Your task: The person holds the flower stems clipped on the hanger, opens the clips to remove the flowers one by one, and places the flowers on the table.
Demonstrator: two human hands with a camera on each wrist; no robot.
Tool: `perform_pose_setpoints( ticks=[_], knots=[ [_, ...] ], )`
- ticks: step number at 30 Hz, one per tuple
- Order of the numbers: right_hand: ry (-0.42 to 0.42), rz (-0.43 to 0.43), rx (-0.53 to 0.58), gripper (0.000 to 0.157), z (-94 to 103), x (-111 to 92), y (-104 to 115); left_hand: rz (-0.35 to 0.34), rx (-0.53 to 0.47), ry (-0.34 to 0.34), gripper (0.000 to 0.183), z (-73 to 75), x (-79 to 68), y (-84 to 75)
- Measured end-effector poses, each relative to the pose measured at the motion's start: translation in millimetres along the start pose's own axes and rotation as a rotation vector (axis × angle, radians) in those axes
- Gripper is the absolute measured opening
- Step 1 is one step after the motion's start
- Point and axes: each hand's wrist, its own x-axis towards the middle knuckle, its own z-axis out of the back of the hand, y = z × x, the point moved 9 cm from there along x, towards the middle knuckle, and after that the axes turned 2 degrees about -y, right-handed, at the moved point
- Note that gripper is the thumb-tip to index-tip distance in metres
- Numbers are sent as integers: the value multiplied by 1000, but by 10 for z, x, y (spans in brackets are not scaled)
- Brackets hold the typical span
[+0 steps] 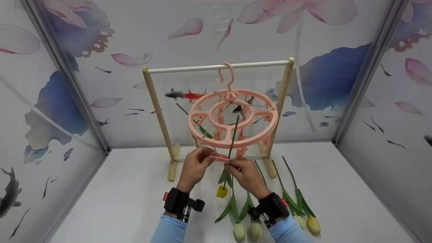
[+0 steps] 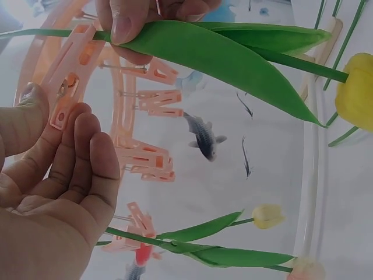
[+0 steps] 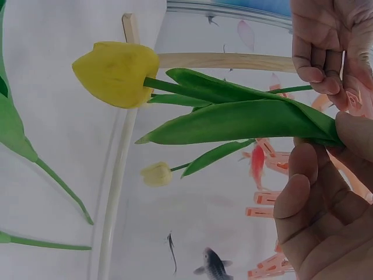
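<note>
My left hand (image 1: 194, 168) pinches a pink clothespin (image 2: 73, 76) between thumb and forefinger, below the front rim of a round pink clip hanger (image 1: 233, 144). Just beside it, my right hand (image 1: 248, 175) pinches the stem of a yellow artificial tulip (image 3: 116, 73) near its green leaves (image 3: 245, 122). The blossom hangs downward and the stem points up past the hanger's rim. In the left wrist view the stem crosses the clothespin's end; whether the clothespin clamps it I cannot tell. Farther back, a pale yellow tulip (image 2: 268, 216) hangs by another clothespin (image 2: 140, 220).
The hanger's hook (image 1: 230, 76) sits over the white bar (image 1: 189, 68) of a wooden stand (image 1: 157, 113). Several tulips lie on the white table (image 1: 111, 202), among them a yellow one (image 1: 313, 225) at the right. Printed panels (image 1: 202, 40) enclose the table's back and sides.
</note>
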Motion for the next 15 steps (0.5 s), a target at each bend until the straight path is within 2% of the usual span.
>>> perform_pose_setpoints(
  ticks=[11,15],
  knots=[
    [-17,-14,-7,10,13,-2,-11,-6,16,9,19,-10,-5,2],
    [-24,11,-22,10,14,-7,-12,-4,1,15,20,-21,-11,23]
  ],
)
